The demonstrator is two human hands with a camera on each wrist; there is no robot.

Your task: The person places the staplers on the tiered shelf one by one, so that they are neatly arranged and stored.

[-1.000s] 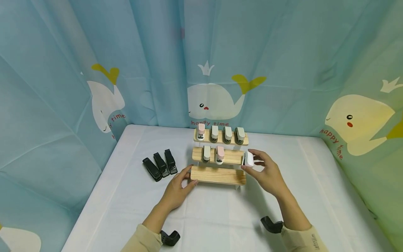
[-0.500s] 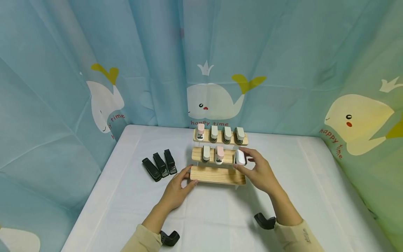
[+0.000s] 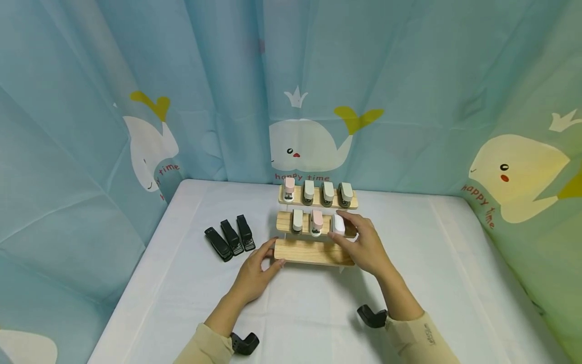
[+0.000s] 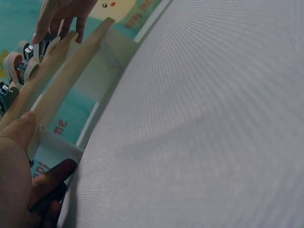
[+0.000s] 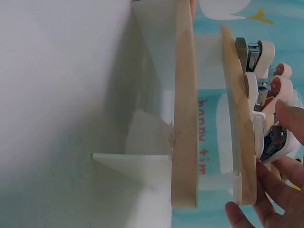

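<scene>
A three-tier wooden display rack (image 3: 313,253) stands on the white table. My right hand (image 3: 366,247) pinches a small white stapler (image 3: 338,223) at the middle tier, thumb in front and fingers behind. A pink stapler (image 3: 317,219) sits just left of it, followed by a pale grey one (image 3: 297,221). In the right wrist view, the white stapler (image 5: 258,135) stands at the shelf's edge between thumb and fingers. My left hand (image 3: 252,278) grips the left end of the bottom tier. Its thumb (image 4: 23,128) lies against the board, with the fingers around the side panel.
On the top tier (image 3: 297,194) stand a pink stapler (image 3: 289,188) and several pale grey-green ones (image 3: 328,193). Three black staplers (image 3: 233,237) lie side by side on the table (image 3: 309,313), left of the rack. A blue whale-print curtain (image 3: 218,101) hangs behind and beside the table.
My right hand has carried the white stapler leftward, from the right end of the middle tier to beside the pink one, turning it to face forward. The left hand has kept its place.
</scene>
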